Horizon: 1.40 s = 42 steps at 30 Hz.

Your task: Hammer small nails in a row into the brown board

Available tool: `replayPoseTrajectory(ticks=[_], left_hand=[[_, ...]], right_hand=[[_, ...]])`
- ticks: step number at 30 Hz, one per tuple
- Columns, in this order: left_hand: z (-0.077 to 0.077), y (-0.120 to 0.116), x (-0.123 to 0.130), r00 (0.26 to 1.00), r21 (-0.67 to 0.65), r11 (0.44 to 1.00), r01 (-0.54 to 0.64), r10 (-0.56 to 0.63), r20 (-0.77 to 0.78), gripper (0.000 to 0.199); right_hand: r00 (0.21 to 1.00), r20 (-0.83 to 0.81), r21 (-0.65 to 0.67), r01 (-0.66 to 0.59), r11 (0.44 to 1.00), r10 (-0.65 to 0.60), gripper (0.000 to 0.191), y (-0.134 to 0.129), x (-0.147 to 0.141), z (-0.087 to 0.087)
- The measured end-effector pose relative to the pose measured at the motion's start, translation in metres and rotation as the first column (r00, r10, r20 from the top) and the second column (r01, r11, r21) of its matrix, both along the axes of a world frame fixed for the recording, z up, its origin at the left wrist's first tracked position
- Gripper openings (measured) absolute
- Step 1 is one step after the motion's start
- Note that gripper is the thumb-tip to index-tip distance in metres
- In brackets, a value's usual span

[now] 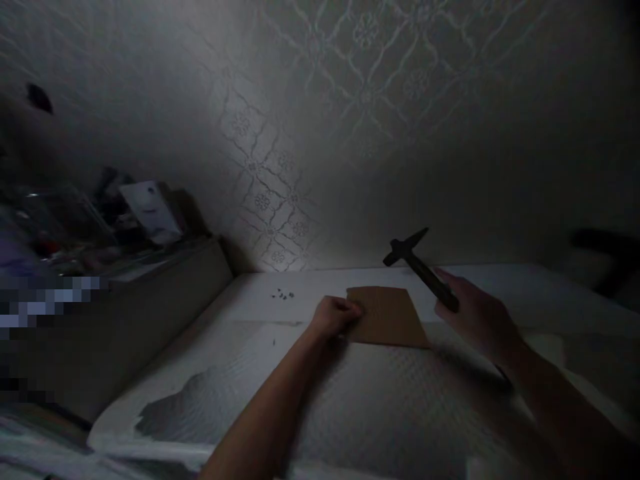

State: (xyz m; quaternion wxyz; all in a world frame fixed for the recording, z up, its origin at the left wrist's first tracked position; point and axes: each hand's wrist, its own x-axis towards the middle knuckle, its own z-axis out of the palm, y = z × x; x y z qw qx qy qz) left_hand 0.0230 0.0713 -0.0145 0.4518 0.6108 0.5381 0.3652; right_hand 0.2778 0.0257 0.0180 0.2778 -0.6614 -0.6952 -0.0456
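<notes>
My right hand (473, 310) is closed round the handle of a hammer (423, 267), raised above the table with its head pointing up and to the left. A flat piece of brown cardboard (387, 317) lies on the table in front of me. At its left edge sits my left hand (337, 315), fingers pinched together on the cardboard. Whether those fingers also hold something small cannot be made out in the dim light. Several small dark pieces, perhaps nails (283, 295), lie on the white surface left of the cardboard.
A patterned wall (325, 147) rises behind the white table (240, 307). On the left stands a cabinet (165, 320) with a white box (153, 210) and blurred clutter on top. A dark blurred object (610, 250) shows at the far right.
</notes>
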Motion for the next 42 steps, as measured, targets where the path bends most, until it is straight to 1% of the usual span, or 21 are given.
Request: replayPoseTrajectory(ticks=[1, 4, 7, 9, 11, 13, 15, 17, 20, 23, 26, 29, 32, 36, 39, 42], left_hand=[[0.0, 0.0, 0.0, 1.0, 0.003, 1.0, 0.004, -0.004, 0.0, 0.023], [0.001, 0.0, -0.001, 1.0, -0.006, 1.0, 0.018, -0.018, -0.006, 0.025], [0.003, 0.001, -0.002, 0.999, -0.018, 0.999, 0.042, -0.042, -0.016, 0.023], [0.003, 0.001, -0.003, 0.999, -0.04, 0.998, 0.053, -0.053, 0.009, 0.018], [0.004, 0.001, -0.003, 0.998, -0.058, 0.997, 0.057, -0.055, 0.04, 0.012], [0.005, 0.0, -0.002, 0.996, -0.057, 0.997, 0.053, -0.049, 0.068, 0.011], [0.006, 0.0, -0.002, 0.995, -0.057, 0.998, 0.04, -0.034, 0.093, 0.015], [0.007, -0.001, -0.002, 0.992, -0.068, 0.997, 0.022, -0.014, 0.122, 0.02], [0.007, -0.001, -0.001, 0.988, -0.074, 0.997, 0.005, 0.006, 0.156, 0.024], [0.005, 0.001, -0.001, 0.986, -0.07, 0.997, -0.017, 0.028, 0.164, 0.028], [0.002, 0.003, -0.001, 0.989, -0.077, 0.997, -0.031, 0.042, 0.14, 0.03], [0.001, 0.003, -0.001, 0.991, -0.061, 0.998, -0.032, 0.04, 0.126, 0.03], [0.004, 0.001, 0.0, 0.992, -0.071, 0.997, -0.035, 0.043, 0.12, 0.029], [0.006, -0.001, 0.002, 0.995, -0.05, 0.998, -0.041, 0.045, 0.087, 0.028], [0.006, 0.0, 0.002, 0.994, -0.061, 0.997, -0.037, 0.043, 0.097, 0.028], [0.005, 0.001, 0.001, 0.995, -0.061, 0.997, -0.043, 0.048, 0.088, 0.03]], right_hand=[[0.999, -0.009, -0.002, -0.04, 0.999, 0.04, 0.054, 0.001, 0.0, -0.002], [0.987, -0.04, 0.055, -0.154, 0.987, 0.156, 0.05, 0.003, 0.003, -0.006], [0.961, -0.105, 0.062, -0.249, 0.966, 0.254, 0.05, 0.003, 0.004, -0.008], [0.942, -0.154, 0.028, -0.297, 0.954, 0.298, 0.05, 0.002, 0.002, -0.007], [0.933, -0.195, -0.034, -0.313, 0.949, 0.301, 0.049, -0.001, -0.001, -0.004], [0.926, -0.199, -0.064, -0.339, 0.938, 0.321, 0.049, -0.005, -0.006, -0.001], [0.909, -0.163, -0.038, -0.393, 0.919, 0.383, 0.049, -0.008, -0.011, 0.001], [0.879, -0.126, -0.014, -0.464, 0.885, 0.459, 0.049, -0.01, -0.015, 0.002], [0.84, -0.148, -0.042, -0.532, 0.846, 0.521, 0.05, -0.012, -0.018, 0.0], [0.812, -0.192, -0.034, -0.567, 0.823, 0.552, 0.052, -0.011, -0.018, -0.005], [0.792, -0.19, -0.009, -0.592, 0.806, 0.58, 0.052, -0.009, -0.017, -0.011], [0.792, -0.189, -0.031, -0.596, 0.802, 0.581, 0.051, -0.008, -0.016, -0.014], [0.793, -0.208, -0.027, -0.59, 0.807, 0.573, 0.051, -0.008, -0.016, -0.014], [0.784, -0.225, -0.046, -0.602, 0.797, 0.579, 0.051, -0.009, -0.017, -0.012], [0.785, -0.24, -0.038, -0.596, 0.802, 0.572, 0.05, -0.011, -0.017, -0.01], [0.774, -0.256, -0.06, -0.61, 0.79, 0.579, 0.051, -0.012, -0.018, -0.009]])
